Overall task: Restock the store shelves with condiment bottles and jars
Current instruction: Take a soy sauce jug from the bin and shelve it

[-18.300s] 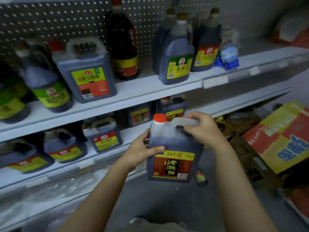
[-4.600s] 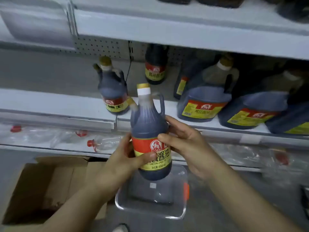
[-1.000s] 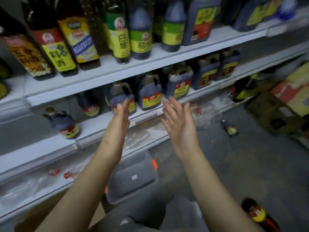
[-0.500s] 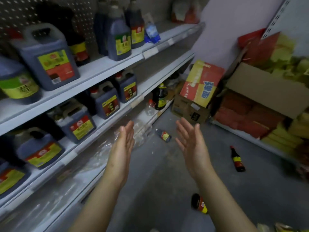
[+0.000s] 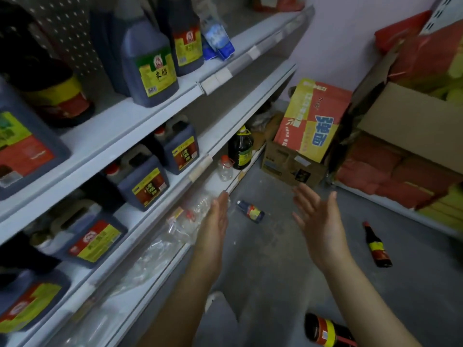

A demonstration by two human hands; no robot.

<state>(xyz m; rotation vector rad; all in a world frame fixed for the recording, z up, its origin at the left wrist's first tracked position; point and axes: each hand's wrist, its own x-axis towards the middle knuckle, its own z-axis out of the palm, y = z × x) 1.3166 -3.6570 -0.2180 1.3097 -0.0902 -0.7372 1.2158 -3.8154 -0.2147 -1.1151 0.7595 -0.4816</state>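
- Room: store aisle w/ grey concrete floor (image 5: 270,276), pale wall (image 5: 338,46) at far end. White metal shelves (image 5: 155,113) run along the L side, pegboard (image 5: 75,33) behind.
- Shelf stock: dark jugs (image 5: 180,149) w/ red-yellow labels on mid shelf. Green-label jug (image 5: 150,66) stands on the shelf above. Clear empty bottles (image 5: 225,167) on the bottom shelf, w/ an upright dark bottle (image 5: 241,150) just beside them.
- R side: red-yellow carton (image 5: 310,123) leans on a brown box; big open carton (image 5: 411,121) near it.
- Vs 4.6 s ago: both hands gripped a soy bottle, now they carry nothing. Vs 0.5 s ago: hand pose approx. the same.
- Left hand (image 5: 217,221) & right hand (image 5: 317,221): fingers straight, palms facing each other, well apart, both empty.
- Small bottle (image 5: 251,211) lies on its side on the floor, seen between the two hands, untouched.
- Yellow-label bottle (image 5: 377,246) lies on the floor to the R of the right hand, apart from it.
- Third bottle (image 5: 325,331) at bottom edge by the R forearm, partly cut off.
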